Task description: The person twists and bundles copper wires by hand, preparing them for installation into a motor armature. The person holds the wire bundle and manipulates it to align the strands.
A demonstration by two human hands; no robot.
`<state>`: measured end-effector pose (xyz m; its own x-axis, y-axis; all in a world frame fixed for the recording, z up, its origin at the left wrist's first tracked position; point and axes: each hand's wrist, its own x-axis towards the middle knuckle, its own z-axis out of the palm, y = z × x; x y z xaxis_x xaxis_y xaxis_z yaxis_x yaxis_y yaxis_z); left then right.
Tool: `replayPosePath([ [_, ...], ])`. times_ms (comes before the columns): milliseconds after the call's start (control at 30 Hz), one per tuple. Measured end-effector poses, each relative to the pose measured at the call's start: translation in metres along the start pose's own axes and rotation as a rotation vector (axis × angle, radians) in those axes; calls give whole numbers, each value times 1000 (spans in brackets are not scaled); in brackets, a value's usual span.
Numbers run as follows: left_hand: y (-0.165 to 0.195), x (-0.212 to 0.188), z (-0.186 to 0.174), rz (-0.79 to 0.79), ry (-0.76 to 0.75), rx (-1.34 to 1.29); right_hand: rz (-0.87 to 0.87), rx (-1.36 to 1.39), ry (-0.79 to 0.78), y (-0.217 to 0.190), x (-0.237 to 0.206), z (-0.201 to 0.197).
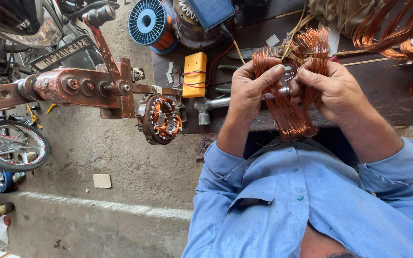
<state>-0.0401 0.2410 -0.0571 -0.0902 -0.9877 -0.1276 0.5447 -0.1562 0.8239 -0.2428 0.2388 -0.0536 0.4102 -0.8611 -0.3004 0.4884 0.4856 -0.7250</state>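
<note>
**Q:** Copper wire was the main thing in view, wasn't it? Where did it sit?

**A:** Yes. A thick hank of copper wire (290,81) hung in loops between the person's two hands, just above a dark workbench (383,91) and in front of a blue shirt (307,200). Its lower loops drooped past the bench's near edge.

**Q:** What were the fingers doing?

**A:** The left hand (250,86) was clenched on the left side of the hank, thumb pressed across the strands. The right hand (333,91) gripped the right side, fingers curled into the wire. The fingertips were buried among the strands, so exactly what they pinched could not be made out. A small pale object showed between the hands, too hidden to identify.

**Q:** What else was around?

**A:** More copper coils (407,33) were cut off at the top right corner. A yellow box (195,74) with red leads lay on the bench, near a blue spool (147,21) only partly in frame. To the left, a rusty red winding machine (80,86) reached in from the edge, with a wound motor stator (161,119) at its end. A wheel (13,145) lay on the concrete floor (111,148), partly cropped. The person's face was out of view at the bottom
</note>
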Motion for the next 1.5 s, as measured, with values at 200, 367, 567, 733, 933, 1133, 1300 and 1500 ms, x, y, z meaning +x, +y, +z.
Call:
replayPosePath([
  [200,0,4,6,30,4,-6,-7,-81,3,4,1,-1],
  [367,1,5,5,35,-3,14,-54,-213,-52,8,2,-7],
  [567,2,2,3,-36,15,-32,-25,-42,-3,3,3,-7],
  [733,3,2,-1,-38,-9,-30,-17,-23,20,1,4,-6],
  [933,-2,5,-3,-12,-20,-37,37,-15,35,5,5,-9],
  [1133,-1,3,-4,-24,-30,-51,42,-118,23,7,7,-8],
  [1300,-1,2,-3,-31,-11,-52,22,-141,11,2,6,-1],
  [1500,-1,1,-5,-30,11,-31,48,84,45,-1,5,1],
])
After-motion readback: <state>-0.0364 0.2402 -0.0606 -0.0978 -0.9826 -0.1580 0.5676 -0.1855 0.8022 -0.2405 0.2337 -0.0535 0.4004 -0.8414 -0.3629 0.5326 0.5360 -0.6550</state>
